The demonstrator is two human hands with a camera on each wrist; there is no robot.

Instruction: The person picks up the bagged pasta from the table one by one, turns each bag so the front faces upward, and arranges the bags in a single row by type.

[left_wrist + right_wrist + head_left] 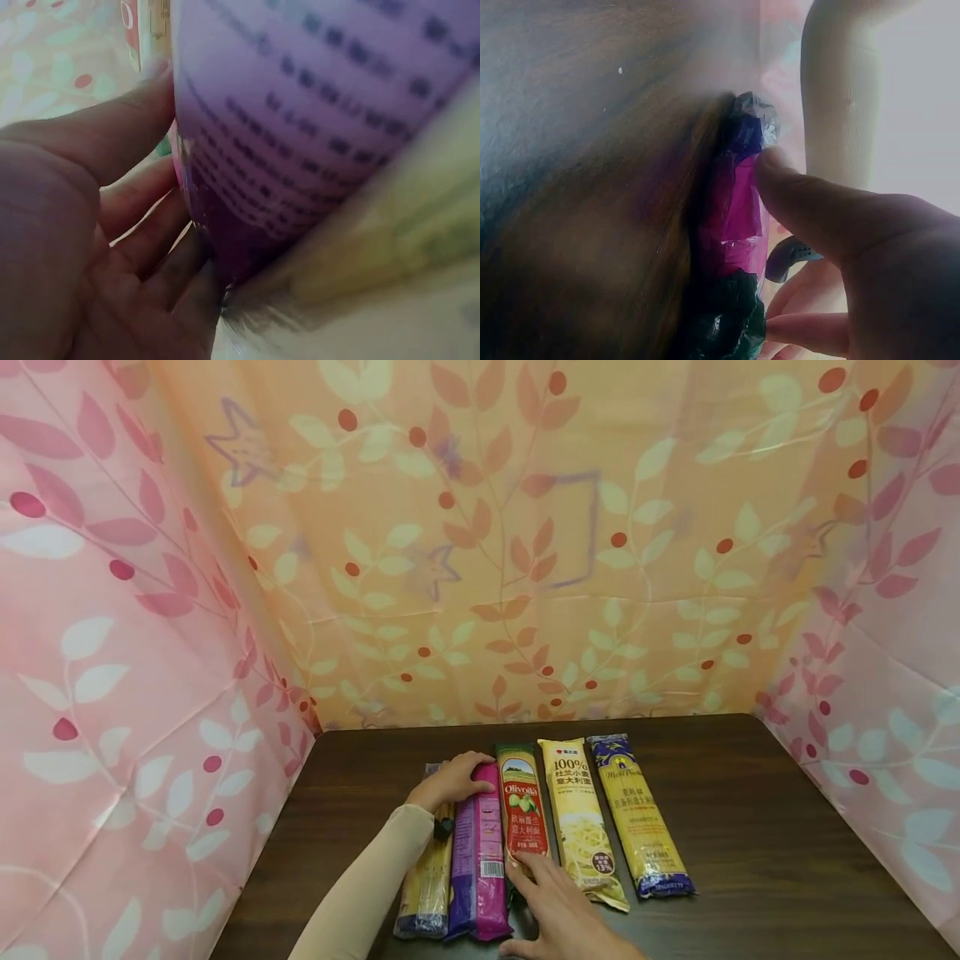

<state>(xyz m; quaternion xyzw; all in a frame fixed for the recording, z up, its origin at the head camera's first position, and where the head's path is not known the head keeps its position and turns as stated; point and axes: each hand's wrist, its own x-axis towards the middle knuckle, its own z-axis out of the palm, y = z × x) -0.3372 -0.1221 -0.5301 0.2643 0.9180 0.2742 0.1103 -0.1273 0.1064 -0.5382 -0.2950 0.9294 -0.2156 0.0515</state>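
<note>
My left hand (pixel 452 781) reaches over the far end of a pink and purple noodle pack (pixel 480 852). Its thumb and fairly straight fingers touch the pack's edge in the left wrist view. By the near end of a red and green Olivoila pasta pack (pixel 522 802), my right hand (pixel 558 910) rests with extended fingers touching it. In the right wrist view, the right thumb lies by the pink and purple pack (pixel 735 195), the fingers beside the dark green pack end (pixel 731 315). Partly under the left forearm lies a clear pack of pale noodles (pixel 426 893).
To the right lie a cream pasta pack (pixel 581 818) and a yellow and blue spaghetti pack (pixel 643 818). All the packs lie side by side on a dark wooden table (pixel 772 843). Leaf-patterned cloth (pixel 480 543) hangs behind and at both sides.
</note>
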